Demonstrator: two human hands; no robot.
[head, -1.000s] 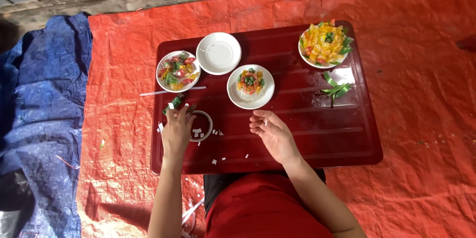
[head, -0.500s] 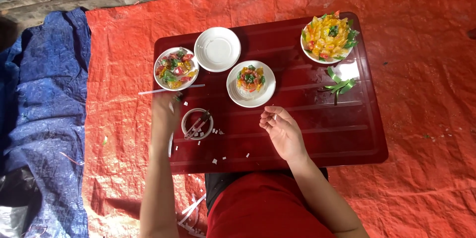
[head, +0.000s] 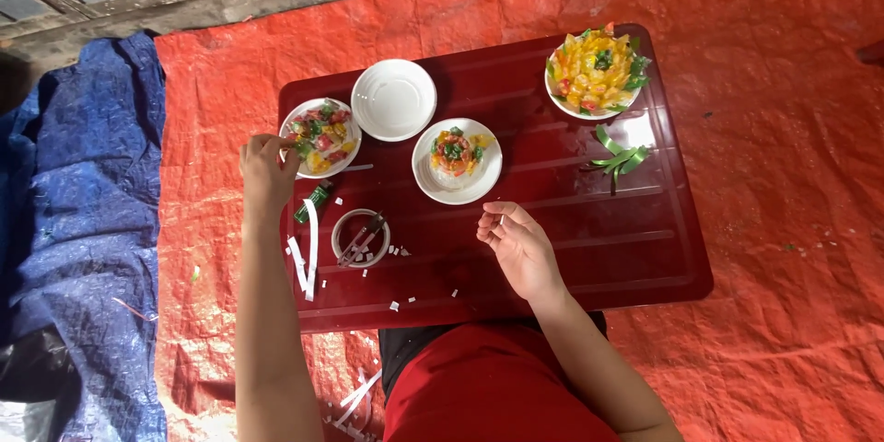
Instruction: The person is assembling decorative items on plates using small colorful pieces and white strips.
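My left hand (head: 265,170) reaches to the near edge of a white bowl of mixed coloured candies (head: 320,136) at the table's left; its fingers touch the bowl's rim or contents, and whether they pinch anything is hidden. My right hand (head: 517,247) rests loosely curled, palm up, over the dark red low table (head: 552,249), holding nothing. Between the hands stand a small round holder with scissors (head: 360,238), a green wrapped candy (head: 312,203) and white paper strips (head: 305,251). A white plate with a small candy arrangement (head: 457,161) lies ahead of the right hand.
An empty white bowl (head: 394,98) sits at the back. A plate with a yellow flower-like arrangement (head: 596,72) and green leaf strips (head: 614,158) are at the right. Orange tarp (head: 773,203) covers the floor, blue tarp (head: 83,221) at the left. Paper scraps dot the table.
My left hand has moved from the scissors holder up and left to the candy bowl. The right hand drifted slightly right and stays open, palm up.
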